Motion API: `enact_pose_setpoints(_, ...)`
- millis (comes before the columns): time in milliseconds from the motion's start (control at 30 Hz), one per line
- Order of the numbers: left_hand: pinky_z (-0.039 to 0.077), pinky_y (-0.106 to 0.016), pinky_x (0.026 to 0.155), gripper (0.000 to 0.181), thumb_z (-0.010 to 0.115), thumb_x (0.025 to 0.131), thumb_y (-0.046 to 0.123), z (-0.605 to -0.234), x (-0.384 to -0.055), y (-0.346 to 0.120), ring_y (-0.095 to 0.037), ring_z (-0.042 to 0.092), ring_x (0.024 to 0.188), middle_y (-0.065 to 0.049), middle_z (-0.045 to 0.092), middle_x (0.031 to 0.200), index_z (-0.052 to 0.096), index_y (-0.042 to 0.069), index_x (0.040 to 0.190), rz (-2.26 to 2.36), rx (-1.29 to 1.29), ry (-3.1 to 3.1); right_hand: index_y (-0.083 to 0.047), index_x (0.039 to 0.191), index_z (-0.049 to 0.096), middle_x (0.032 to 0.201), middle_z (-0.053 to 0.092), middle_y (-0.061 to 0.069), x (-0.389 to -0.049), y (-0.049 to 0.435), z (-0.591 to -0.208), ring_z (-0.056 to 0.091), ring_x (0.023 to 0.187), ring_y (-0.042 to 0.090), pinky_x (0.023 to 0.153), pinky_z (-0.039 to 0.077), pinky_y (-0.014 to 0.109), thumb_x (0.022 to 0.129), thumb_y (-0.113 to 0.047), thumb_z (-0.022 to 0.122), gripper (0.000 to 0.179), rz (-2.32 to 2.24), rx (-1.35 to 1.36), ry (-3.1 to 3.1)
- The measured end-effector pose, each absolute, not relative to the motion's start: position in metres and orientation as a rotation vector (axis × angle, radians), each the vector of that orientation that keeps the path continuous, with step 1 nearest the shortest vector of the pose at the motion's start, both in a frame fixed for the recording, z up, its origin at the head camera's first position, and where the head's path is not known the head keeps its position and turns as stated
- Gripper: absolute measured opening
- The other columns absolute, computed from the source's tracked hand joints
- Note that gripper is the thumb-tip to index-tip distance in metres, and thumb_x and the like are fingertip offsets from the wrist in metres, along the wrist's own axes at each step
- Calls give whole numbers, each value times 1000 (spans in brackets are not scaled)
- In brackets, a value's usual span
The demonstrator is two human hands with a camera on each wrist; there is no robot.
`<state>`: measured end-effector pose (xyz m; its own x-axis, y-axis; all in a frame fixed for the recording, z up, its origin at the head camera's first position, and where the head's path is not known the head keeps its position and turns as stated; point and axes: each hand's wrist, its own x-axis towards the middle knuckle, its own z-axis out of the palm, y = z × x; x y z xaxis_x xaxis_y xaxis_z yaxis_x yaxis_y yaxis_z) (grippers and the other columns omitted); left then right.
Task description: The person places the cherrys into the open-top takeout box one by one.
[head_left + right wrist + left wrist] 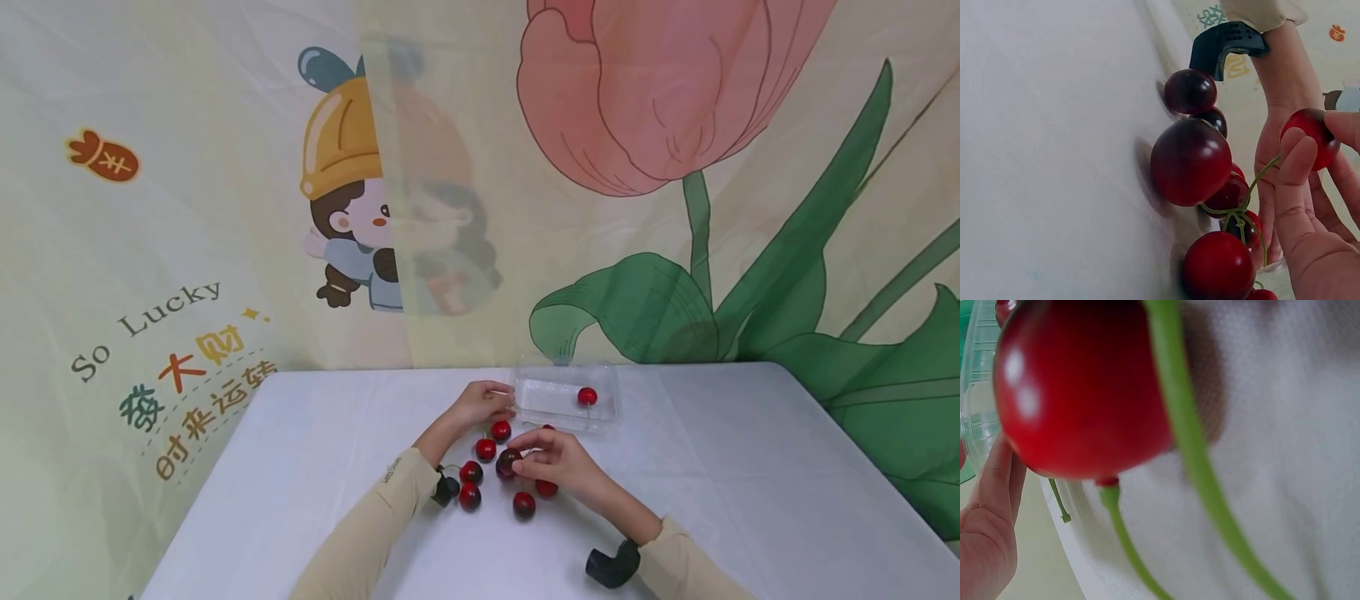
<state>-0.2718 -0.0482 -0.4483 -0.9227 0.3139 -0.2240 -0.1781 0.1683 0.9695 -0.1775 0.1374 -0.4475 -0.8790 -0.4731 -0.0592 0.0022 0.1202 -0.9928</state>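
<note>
My right hand (562,465) pinches a dark red cherry (507,463) between thumb and fingertips, above the others. In the right wrist view this cherry (1311,128) trails a green stem (1264,175) that leads down to a branching of stems among the loose cherries. At the left end of a clear plastic box (551,417), my left hand (480,403) reaches with fairly straight fingers, fingertips right at its wall. One red cherry (587,397) lies inside the box. Close up in the left wrist view, a large red cherry (1085,394) partly covers that hand (988,531).
Several cherries lie between my forearms, among them one at the front (524,505) and one on the left (469,497). A white cloth (750,483) covers the table. A printed curtain (435,333) hangs behind the box. Black wrist mounts (613,567) stick out from both arms.
</note>
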Motion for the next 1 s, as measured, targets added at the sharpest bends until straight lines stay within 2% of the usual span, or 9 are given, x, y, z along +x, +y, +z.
enact_pose_setpoints(167,58,-33,86,32,58,98,8,-447,-272,-48,-31,70,99,-26,68,110,57,-9,125,1798,134,2079,5,124,58,102,71,13,-178,139,-448,70,85,22,80,60,30,91,-15,70,40,-1873,-341,1955)
enact_pose_setpoints(333,59,-34,85,32,57,98,6,-445,-271,-47,-32,70,98,-27,68,109,57,-10,126,1809,141,2070,7,124,56,99,70,5,-179,141,-451,69,84,14,78,59,25,93,-10,66,36,-1997,-325,1795)
enact_pose_setpoints(467,59,-35,84,34,57,98,7,-446,-271,-47,-33,70,98,-28,68,108,55,-11,126,1808,161,2073,-1,121,60,100,69,2,-179,143,-451,68,85,13,79,57,22,94,-10,64,29,-2085,-270,1671)
enact_pose_setpoints(600,59,-34,84,34,58,98,9,-445,-271,-48,-30,70,97,-27,68,109,56,-10,127,1791,157,2081,-6,122,60,105,68,2,-180,144,-451,68,86,13,82,57,23,96,-14,63,27,-2112,-204,1615)
enact_pose_setpoints(833,59,-33,84,34,58,98,9,-445,-271,-49,-29,70,98,-26,68,109,56,-9,127,1776,151,2083,-1,130,54,107,67,3,-181,144,-450,68,86,14,82,57,22,97,-13,61,35,-2152,-125,1546)
enact_pose_setpoints(1000,59,-33,84,34,58,98,8,-446,-272,-49,-29,71,97,-27,68,109,56,-10,127,1785,155,2083,-7,122,60,104,68,2,-181,144,-439,68,84,13,81,57,21,97,-12,61,26,-2162,-166,1551)
